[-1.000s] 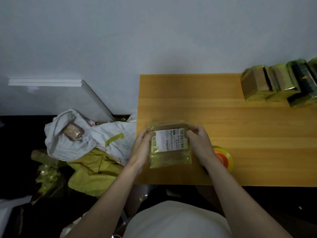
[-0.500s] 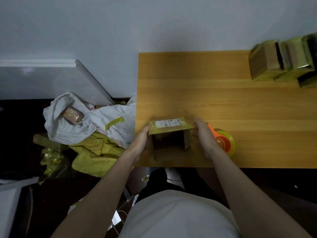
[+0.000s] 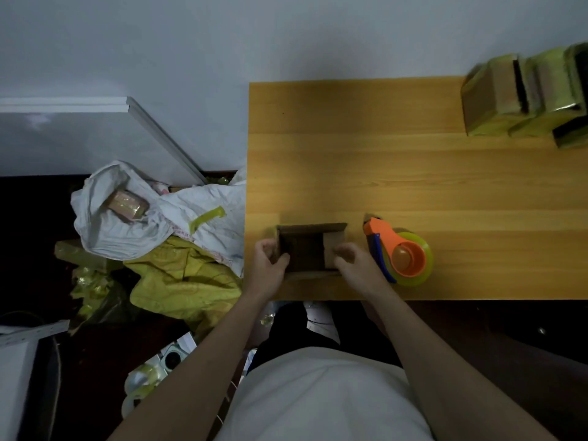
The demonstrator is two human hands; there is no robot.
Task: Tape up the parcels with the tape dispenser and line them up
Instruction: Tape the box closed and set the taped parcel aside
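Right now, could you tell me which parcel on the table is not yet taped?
The brown parcel between both hands at the near edge; the far-corner row is wrapped in yellow-green tape.

A person seen from above: both forearms bare to the edge of view, no sleeves, watch or rings showing. The left hand [image 3: 270, 261] and right hand [image 3: 358, 262] are bare. A plain white top [image 3: 321, 396] covers the chest, with dark trousers [image 3: 294, 326] below

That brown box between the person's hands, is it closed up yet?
No, the box is open: its flaps stand apart, showing a dark inside, and both hands, left and right, rest on its sides.
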